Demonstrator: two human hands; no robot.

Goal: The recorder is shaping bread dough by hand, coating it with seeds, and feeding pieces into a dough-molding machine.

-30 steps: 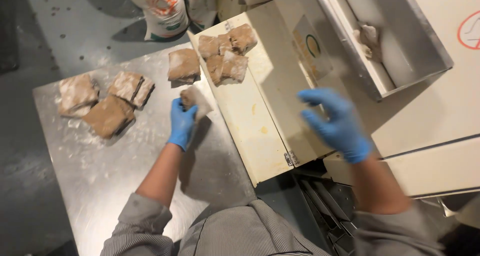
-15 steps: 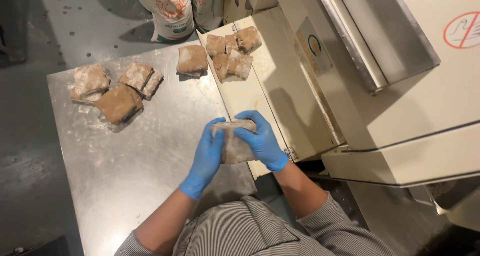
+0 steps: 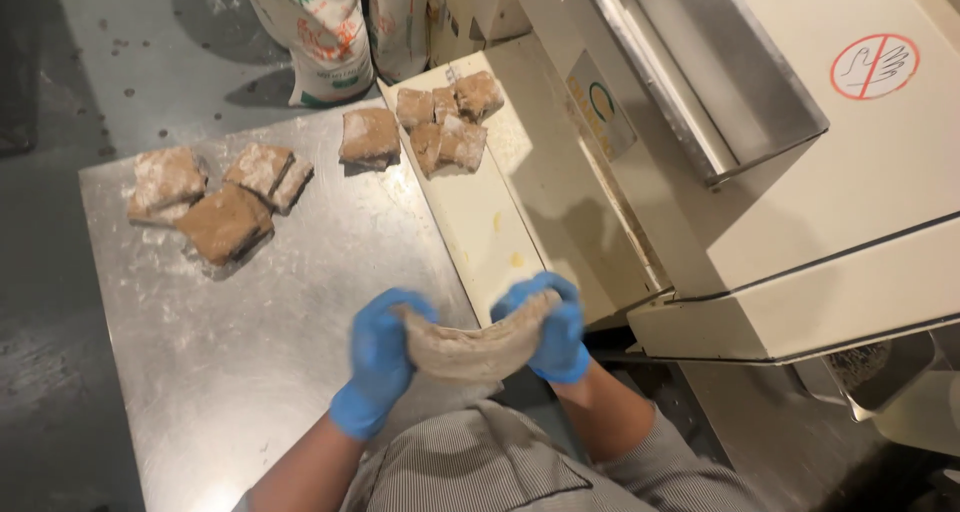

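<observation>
Both blue-gloved hands — left hand (image 3: 378,370), right hand (image 3: 553,329) — have their fingers clenched on the ends of a flat, floury brown slab of dough (image 3: 478,348), held in the air just off the near right corner of the steel bench (image 3: 290,302). More floured dough blocks (image 3: 220,197) lie near the bench's far left corner.

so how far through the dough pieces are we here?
Done: nothing visibly finished. In hand: one dough piece stretched between left hand and right hand, both in blue gloves. Left: three floured blocks and one single block on the steel table, plus a cluster on the machine's cream tray.
</observation>
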